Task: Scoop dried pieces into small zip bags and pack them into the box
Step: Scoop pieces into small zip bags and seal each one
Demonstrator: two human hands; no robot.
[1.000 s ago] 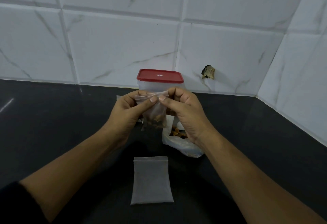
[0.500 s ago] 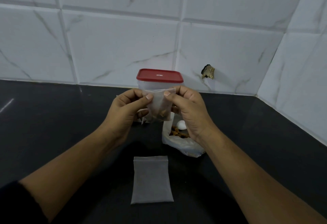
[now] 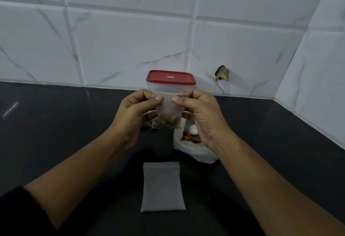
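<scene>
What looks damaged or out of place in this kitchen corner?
The white marble-patterned wall tile has a broken hole with dark, ragged edges, just right of the translucent plastic box with the red lid.

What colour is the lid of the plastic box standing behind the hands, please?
Red; the lid shows best in the head view.

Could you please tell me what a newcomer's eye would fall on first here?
The left hand and right hand pinch the top of a small zip bag holding a few dried pieces, mid-frame. Behind it stands a red-lidded box by the tiled wall; an empty zip bag lies flat on the dark counter nearer the camera.
</scene>
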